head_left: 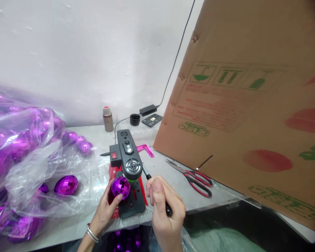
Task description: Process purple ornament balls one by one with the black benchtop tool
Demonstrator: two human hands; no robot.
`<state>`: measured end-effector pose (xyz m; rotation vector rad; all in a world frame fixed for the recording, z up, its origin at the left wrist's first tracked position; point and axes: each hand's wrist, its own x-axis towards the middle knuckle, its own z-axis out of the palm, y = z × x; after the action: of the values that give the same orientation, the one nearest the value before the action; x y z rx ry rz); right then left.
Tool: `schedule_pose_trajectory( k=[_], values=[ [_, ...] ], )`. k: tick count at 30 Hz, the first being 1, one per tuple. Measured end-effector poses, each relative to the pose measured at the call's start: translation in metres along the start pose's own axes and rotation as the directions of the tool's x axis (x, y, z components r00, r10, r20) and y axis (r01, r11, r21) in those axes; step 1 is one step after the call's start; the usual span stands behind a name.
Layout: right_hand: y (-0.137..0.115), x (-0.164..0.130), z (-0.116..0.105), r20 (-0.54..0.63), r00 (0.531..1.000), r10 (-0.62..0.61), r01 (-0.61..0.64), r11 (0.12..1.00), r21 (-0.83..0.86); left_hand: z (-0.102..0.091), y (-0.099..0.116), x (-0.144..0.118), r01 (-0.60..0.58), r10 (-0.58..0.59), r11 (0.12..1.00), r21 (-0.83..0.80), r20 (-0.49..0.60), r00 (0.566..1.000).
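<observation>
My left hand [105, 209] holds a shiny purple faceted egg [120, 187] under the head of a small black bench press machine [128, 159]. That machine stands on a black base over a red plate [143, 191] near the table's front edge. My right hand [166, 210] is closed around the machine's black lever handle [169, 210], to the right of the base. A silver bangle sits on my left wrist.
A clear plastic bag [28, 161] full of purple eggs fills the left side, one loose egg [66, 184] near me. Red-handled scissors [198, 180] lie to the right. A big tilted cardboard box [246, 115] blocks the right. A metal flask [107, 119], black cap and power adapter stand by the wall.
</observation>
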<state>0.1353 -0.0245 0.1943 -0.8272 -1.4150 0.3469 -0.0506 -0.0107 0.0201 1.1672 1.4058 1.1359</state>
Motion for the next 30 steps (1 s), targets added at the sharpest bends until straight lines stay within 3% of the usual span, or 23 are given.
schedule_pose_trajectory(
  k=[5,10,16,20,26,30],
  values=[
    [0.001,0.001,0.001,0.007,1.000,-0.002,0.002,1.000,0.015,0.011,0.000,-0.003,-0.134,0.140,0.974,0.183,-0.024,0.990],
    [0.004,-0.001,0.000,0.008,1.000,0.001,-0.002,1.000,0.023,0.025,0.001,-0.010,-0.305,0.344,0.863,0.402,-0.026,0.939],
    [0.006,0.001,-0.002,-0.001,1.000,-0.005,0.005,1.000,0.027,0.042,-0.004,-0.015,-0.336,0.453,0.741,0.581,-0.064,0.889],
    [0.006,0.002,-0.001,-0.012,1.000,-0.007,0.007,1.000,0.028,0.049,-0.003,-0.009,-0.317,0.425,0.773,0.550,-0.077,0.902],
    [0.004,0.003,0.000,-0.015,1.000,-0.026,0.026,0.999,0.024,0.050,-0.014,-0.002,-0.271,0.292,0.920,0.283,-0.033,0.956],
    [0.006,0.001,0.000,-0.032,0.999,-0.033,0.034,0.999,0.040,0.051,-0.018,0.000,-0.240,0.261,0.939,0.246,-0.054,0.964]
  ],
)
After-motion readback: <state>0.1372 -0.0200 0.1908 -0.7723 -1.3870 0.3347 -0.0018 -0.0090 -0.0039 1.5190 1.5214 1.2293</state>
